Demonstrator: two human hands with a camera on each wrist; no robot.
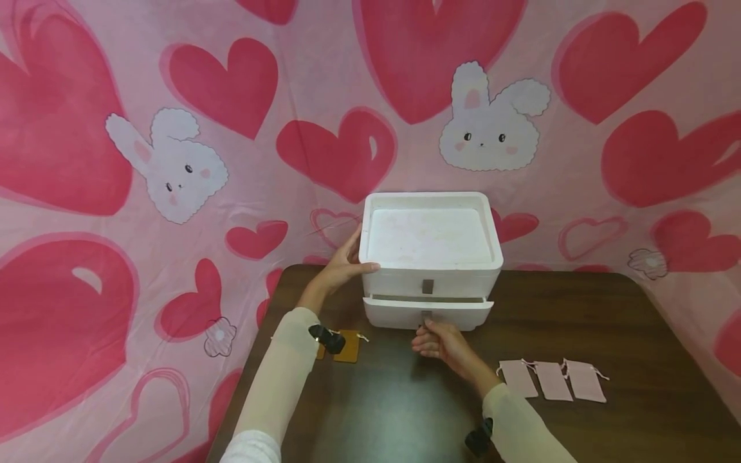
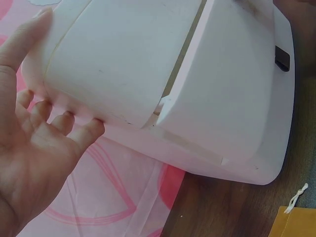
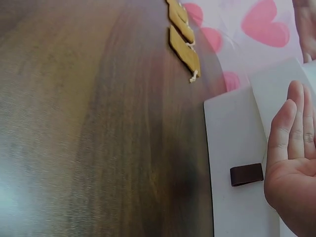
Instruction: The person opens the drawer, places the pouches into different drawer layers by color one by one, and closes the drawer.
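Observation:
A white two-drawer box [image 1: 431, 283] stands at the back of the table, its lower drawer [image 1: 388, 314] pulled slightly out. My left hand [image 1: 346, 262] grips the box's left front corner, thumb over the front and fingers along the side. In the left wrist view, the fingertips [image 2: 94, 127] press the side wall. My right hand [image 1: 444, 341] is in front of the lower drawer, close to its dark pull tab [image 1: 427, 316]. The right wrist view shows the right hand's fingers [image 3: 296, 123] straight, beside the whole dark loop of the tab [image 3: 247, 175].
Mustard drawstring pouches [image 1: 347, 347] lie left of the box, partly hidden by the left wrist's camera. Three pale pink pouches [image 1: 553, 381] lie in a row at the right. Behind the dark wooden table [image 1: 382, 411] hangs a pink heart-patterned cloth [image 1: 417, 154].

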